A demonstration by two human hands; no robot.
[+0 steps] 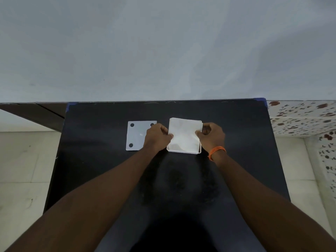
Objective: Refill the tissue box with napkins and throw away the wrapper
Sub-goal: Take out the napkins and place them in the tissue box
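A white square tissue box (181,151) stands open on the black table (109,179), with a stack of white napkins (184,135) lying in it, its top sheet creased. My left hand (157,136) pinches the stack's left edge. My right hand (211,136), with an orange band at the wrist, pinches the stack's right edge. The box's flat white lid (135,137), with dark round pads at its corners, lies upside down to the left of the box, partly under my left hand. No wrapper is in view.
A pale wall rises right behind the table's far edge. Blue tape marks the far corners (261,100). Light floor tiles lie left of the table, and a flower-patterned surface (300,117) lies to the right.
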